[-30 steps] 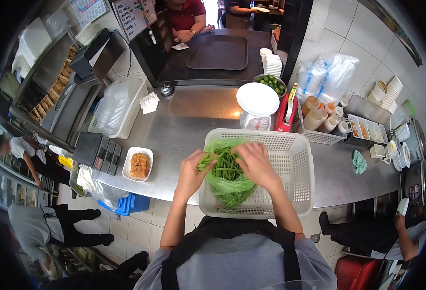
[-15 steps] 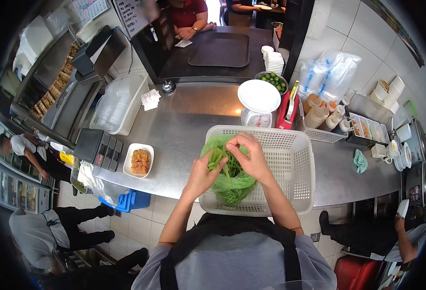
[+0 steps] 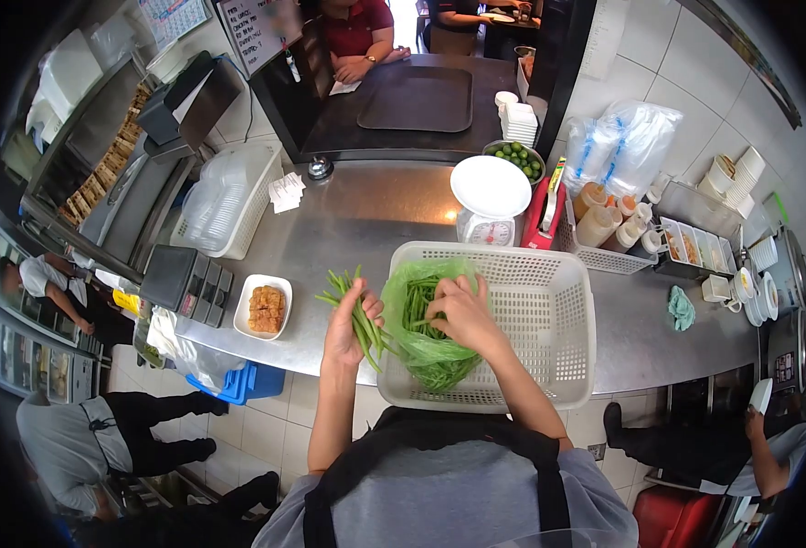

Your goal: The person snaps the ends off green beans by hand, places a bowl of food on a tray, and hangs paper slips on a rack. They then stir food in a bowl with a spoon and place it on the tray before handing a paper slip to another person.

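Note:
A bunch of green beans (image 3: 365, 331) is held in my left hand (image 3: 344, 324), just left of the white perforated basket (image 3: 549, 315). Inside the basket's left part lies an open green plastic bag (image 3: 401, 342) full of more green beans (image 3: 441, 374). My right hand (image 3: 461, 315) reaches over the bag's opening with its fingers bent down at the beans; whether it grips any is hidden.
Behind the basket stands a scale with a white plate (image 3: 490, 187). A bowl of fried food (image 3: 264, 309) sits to the left, near dark drawers (image 3: 184, 283). Sauce bottles (image 3: 597, 226) stand at right. Several people work around; one leans at the dark tray (image 3: 417, 98).
My left hand has moved left, out from over the bag, with beans in it. My right hand has lowered from above the bag to the beans inside.

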`<state>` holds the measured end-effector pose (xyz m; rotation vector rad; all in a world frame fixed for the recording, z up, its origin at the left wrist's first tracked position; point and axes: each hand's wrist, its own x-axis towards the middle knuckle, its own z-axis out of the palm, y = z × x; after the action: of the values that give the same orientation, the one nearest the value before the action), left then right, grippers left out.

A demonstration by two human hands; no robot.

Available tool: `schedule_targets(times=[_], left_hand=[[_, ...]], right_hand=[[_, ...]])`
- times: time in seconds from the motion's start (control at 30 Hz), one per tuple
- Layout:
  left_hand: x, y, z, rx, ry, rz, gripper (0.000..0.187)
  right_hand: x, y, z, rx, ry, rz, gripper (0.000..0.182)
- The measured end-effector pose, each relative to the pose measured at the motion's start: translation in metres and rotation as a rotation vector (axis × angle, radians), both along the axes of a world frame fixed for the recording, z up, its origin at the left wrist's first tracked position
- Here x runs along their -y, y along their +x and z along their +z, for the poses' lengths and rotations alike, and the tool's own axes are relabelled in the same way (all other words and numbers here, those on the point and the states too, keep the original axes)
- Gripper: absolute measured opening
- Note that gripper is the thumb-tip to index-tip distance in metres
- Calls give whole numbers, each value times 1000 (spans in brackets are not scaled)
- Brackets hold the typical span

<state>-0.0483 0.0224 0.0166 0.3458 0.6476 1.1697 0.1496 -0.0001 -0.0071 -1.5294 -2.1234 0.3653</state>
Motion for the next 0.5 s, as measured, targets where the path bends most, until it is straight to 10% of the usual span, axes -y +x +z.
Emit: schedule_targets(times=[0.23, 0.5], left_hand=[[10, 26, -2, -567, 289, 19, 16], [0, 35, 2, -647, 376, 248, 19]], right_hand=[[-19, 2, 23, -710, -247, 135, 9], [-15, -1, 9, -913, -399, 161, 14]])
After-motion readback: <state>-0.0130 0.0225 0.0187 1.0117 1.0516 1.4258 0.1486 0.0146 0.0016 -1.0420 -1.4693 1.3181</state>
